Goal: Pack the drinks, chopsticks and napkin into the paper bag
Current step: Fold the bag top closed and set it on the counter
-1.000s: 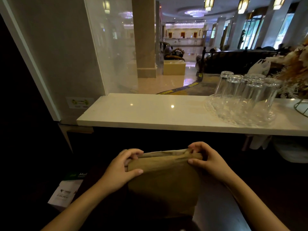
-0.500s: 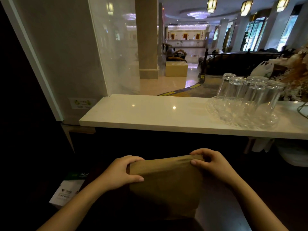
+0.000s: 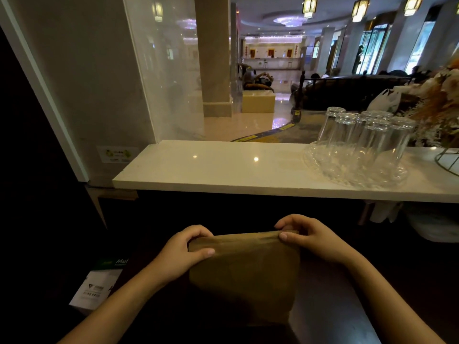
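A brown paper bag point(image 3: 244, 276) stands upright on the dark lower counter point(image 3: 330, 309), right in front of me. Its top is folded over flat and closed. My left hand point(image 3: 182, 252) pinches the folded top at the bag's left corner, thumb on the near side. At the right corner my right hand point(image 3: 309, 235) grips the same fold. The drinks, chopsticks and napkin are out of sight; the inside of the bag is hidden.
A white marble ledge point(image 3: 223, 170) runs across above the bag. On it at the right sits a glass tray point(image 3: 320, 167) with several upturned glasses point(image 3: 362, 140), beside dried flowers point(image 3: 439, 105). A white printed box point(image 3: 96, 289) lies low on the left.
The bag's top, slightly open a second ago, is now pressed flat into a fold. Both hands have stayed at its corners, shifting a little downward.
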The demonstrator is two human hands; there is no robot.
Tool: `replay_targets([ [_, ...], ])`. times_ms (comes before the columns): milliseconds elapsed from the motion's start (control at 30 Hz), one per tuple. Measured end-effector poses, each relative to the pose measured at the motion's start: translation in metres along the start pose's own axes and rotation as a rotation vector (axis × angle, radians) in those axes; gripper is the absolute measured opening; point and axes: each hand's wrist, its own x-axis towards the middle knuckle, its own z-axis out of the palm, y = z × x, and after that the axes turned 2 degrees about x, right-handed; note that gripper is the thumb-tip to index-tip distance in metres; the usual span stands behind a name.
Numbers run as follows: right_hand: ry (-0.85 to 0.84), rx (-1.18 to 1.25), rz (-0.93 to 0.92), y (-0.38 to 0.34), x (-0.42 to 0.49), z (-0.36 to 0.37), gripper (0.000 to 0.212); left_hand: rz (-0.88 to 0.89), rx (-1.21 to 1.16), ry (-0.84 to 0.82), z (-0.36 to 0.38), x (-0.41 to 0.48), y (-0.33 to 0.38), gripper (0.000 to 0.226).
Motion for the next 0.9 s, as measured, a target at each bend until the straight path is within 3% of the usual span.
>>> replay_targets([
  [67, -0.034, 0.048, 0.027, -0.004, 0.001, -0.002, 0.015, 0.003, -0.054, 0.032, -0.001, 0.002, -0.001, 0.019],
  [133, -0.118, -0.082, 0.064, -0.006, 0.002, -0.002, 0.012, -0.033, -0.058, -0.019, -0.003, 0.002, -0.001, 0.019],
  [233, -0.224, -0.307, 0.101, -0.01, 0.004, 0.0, 0.01, -0.128, -0.032, -0.184, -0.005, 0.003, 0.001, 0.038],
  [300, -0.224, -0.332, 0.081, -0.014, 0.004, 0.001, 0.014, -0.182, 0.034, -0.316, -0.006, 0.005, 0.005, 0.056],
  [367, -0.222, -0.337, 0.057, -0.018, 0.004, 0.002, 0.016, -0.181, 0.18, -0.385, -0.006, 0.007, 0.011, 0.06],
  [500, -0.239, -0.387, 0.046, -0.023, 0.004, 0.0, 0.017, -0.09, 0.404, -0.319, -0.004, 0.014, 0.021, 0.044],
  [633, -0.247, -0.452, 0.026, -0.029, 0.004, -0.007, 0.018, -0.016, 0.417, -0.223, 0.001, 0.015, 0.026, 0.033],
  [800, -0.141, -0.271, -0.028, -0.027, 0.006, -0.008, 0.017, 0.069, 0.444, -0.1, 0.004, 0.014, 0.02, 0.03],
  [900, -0.177, -0.439, 0.015, -0.018, 0.006, -0.005, 0.022, 0.073, 0.473, -0.074, 0.006, 0.015, 0.016, 0.029],
])
